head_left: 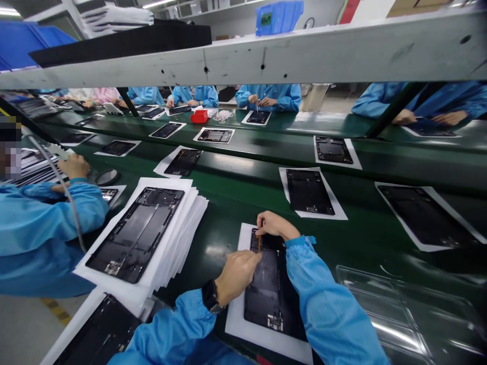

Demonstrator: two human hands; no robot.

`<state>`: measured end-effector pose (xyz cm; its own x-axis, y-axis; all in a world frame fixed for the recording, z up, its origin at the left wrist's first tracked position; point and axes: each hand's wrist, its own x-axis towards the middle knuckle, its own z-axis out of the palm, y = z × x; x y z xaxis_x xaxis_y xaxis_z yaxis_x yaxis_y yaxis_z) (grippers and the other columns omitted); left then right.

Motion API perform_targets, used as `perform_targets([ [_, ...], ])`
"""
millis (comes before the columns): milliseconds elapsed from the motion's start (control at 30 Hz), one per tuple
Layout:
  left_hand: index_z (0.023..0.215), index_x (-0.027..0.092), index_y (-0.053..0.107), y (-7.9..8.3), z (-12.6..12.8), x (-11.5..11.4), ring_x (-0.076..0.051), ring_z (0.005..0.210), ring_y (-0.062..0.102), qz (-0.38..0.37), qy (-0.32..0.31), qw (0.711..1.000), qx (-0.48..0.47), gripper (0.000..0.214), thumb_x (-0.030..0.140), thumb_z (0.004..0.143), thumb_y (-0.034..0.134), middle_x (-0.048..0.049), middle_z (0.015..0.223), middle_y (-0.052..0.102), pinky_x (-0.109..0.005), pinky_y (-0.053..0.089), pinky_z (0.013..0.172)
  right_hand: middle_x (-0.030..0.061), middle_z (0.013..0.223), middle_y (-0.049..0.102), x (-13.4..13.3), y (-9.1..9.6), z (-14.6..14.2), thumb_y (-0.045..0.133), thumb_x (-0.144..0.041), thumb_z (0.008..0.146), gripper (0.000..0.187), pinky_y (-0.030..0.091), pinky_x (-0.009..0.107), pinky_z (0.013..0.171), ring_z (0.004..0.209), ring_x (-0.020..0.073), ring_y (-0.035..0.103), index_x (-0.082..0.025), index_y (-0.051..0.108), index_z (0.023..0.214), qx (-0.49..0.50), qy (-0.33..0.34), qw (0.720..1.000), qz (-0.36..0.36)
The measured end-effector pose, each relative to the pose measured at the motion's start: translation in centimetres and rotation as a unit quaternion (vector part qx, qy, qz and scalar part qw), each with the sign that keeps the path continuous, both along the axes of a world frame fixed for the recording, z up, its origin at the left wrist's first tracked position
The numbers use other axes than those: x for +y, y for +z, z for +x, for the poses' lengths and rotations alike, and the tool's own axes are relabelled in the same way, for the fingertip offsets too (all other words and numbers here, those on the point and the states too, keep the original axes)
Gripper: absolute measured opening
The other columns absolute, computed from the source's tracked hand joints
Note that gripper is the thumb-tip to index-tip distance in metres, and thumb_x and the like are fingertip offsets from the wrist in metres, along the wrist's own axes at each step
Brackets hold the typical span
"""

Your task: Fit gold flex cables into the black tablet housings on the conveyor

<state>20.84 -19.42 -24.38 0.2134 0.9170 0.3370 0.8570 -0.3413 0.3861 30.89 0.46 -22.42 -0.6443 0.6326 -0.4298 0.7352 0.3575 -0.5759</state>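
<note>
A black tablet housing (262, 299) lies on a sheet of white paper (234, 324) in front of me. Over its upper left part runs a thin orange flex cable (259, 244). My right hand (277, 225) is closed in a pinch at the cable's upper end. At the lower end, the fingers of my left hand (236, 276) are pressed together on the cable; the exact fingertip contact is partly hidden. Small connector parts show at the bottom of the housing. My right sleeve covers part of its right side.
To the left, a paper stack (178, 253) carries another tablet housing (137, 233). Clear plastic trays (384, 304) lie at right. More housings on paper, such as this one (310, 191), line the green bench (228, 187). A co-worker's sleeve (49, 218) is close at left; a shelf beam (243, 63) crosses above.
</note>
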Motion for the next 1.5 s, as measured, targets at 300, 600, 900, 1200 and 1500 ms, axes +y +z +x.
perform_targets([
  [300, 0.113, 0.016, 0.063, -0.1, -0.3, -0.1, -0.019, 0.086, 0.07, 0.009, -0.005, 0.999, -0.035, 0.025, 0.012, 0.097, 0.044, -0.0077, 0.094, 0.072, -0.032, 0.057, 0.078, -0.0015, 0.075, 0.065, -0.4, 0.0, 0.5, 0.081, -0.03, 0.067, 0.023, 0.034, 0.023, 0.054, 0.066, 0.0138, 0.059, -0.021, 0.062, 0.076, -0.034, 0.012, 0.997, 0.068],
  [600, 0.103, 0.016, 0.066, 0.0, -0.6, -0.1, -0.017, 0.082, 0.068, 0.008, 0.008, 0.999, -0.048, 0.021, 0.015, 0.098, 0.045, -0.0065, 0.09, 0.07, -0.031, 0.056, 0.076, 0.0081, 0.095, 0.068, -3.3, 2.0, 1.5, 0.074, -0.038, 0.078, 0.034, 0.036, 0.029, 0.063, 0.086, 0.0255, 0.065, -0.022, 0.057, 0.102, -0.068, 0.054, 0.981, 0.171],
  [900, 0.102, 0.016, 0.068, -0.6, -0.5, 0.0, -0.017, 0.101, 0.068, 0.046, -0.022, 0.995, -0.08, 0.021, 0.012, 0.096, 0.048, -0.0061, 0.111, 0.071, -0.032, 0.057, 0.089, 0.0056, 0.103, 0.063, -4.0, 1.3, 2.6, 0.068, -0.039, 0.086, 0.028, 0.036, 0.03, 0.067, 0.087, 0.0235, 0.063, -0.022, 0.054, 0.103, -0.04, 0.06, 0.969, 0.236],
  [1200, 0.1, 0.016, 0.069, -1.0, -0.8, 0.0, -0.017, 0.101, 0.067, 0.035, -0.057, 0.996, -0.058, 0.019, 0.011, 0.095, 0.052, -0.0056, 0.107, 0.072, -0.034, 0.058, 0.09, 0.0022, 0.1, 0.057, -3.9, 0.0, 3.6, 0.068, -0.045, 0.086, 0.034, 0.033, 0.03, 0.061, 0.077, 0.0195, 0.062, -0.023, 0.051, 0.106, -0.014, 0.038, 0.968, 0.246],
  [1500, 0.099, 0.017, 0.07, -0.8, -0.8, 0.0, -0.018, 0.1, 0.067, 0.035, -0.054, 0.996, -0.057, 0.016, 0.012, 0.094, 0.056, -0.0038, 0.108, 0.072, -0.034, 0.06, 0.085, 0.0, 0.096, 0.058, -3.7, -0.2, 3.6, 0.072, -0.046, 0.083, 0.036, 0.027, 0.029, 0.057, 0.069, 0.0173, 0.06, -0.024, 0.051, 0.101, 0.008, 0.021, 0.968, 0.249],
])
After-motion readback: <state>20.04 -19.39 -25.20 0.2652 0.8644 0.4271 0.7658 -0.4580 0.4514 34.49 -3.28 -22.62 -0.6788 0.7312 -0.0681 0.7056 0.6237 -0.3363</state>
